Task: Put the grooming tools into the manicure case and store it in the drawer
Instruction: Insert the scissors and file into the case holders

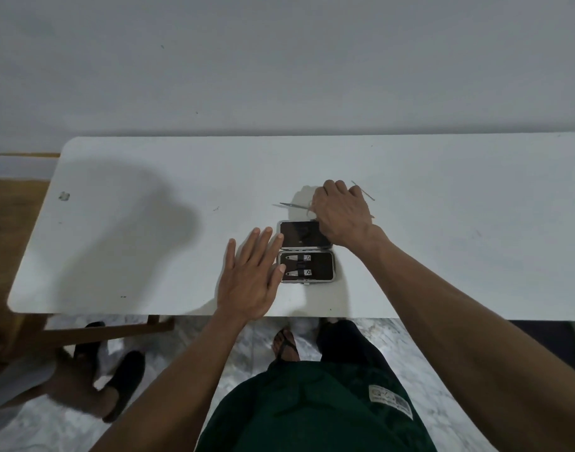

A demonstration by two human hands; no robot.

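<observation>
White fills most of your view: a plain wall behind and a long white table [149, 243] in front of you. Your manicure case [307, 252] lies open near the front edge, two nail clippers [298, 265] strapped into its near half; the far half looks bare. Your left hand [251, 278] rests flat just beside the case, fingers [266, 246] spread and straight, holding nothing, the tips touching its left rim. Your right hand [341, 213] is curled, knuckles up, over the far right corner, closed around small scissors [294, 205] whose points stick out leftward. Another thin metal tool [363, 190] lies just behind that hand.
</observation>
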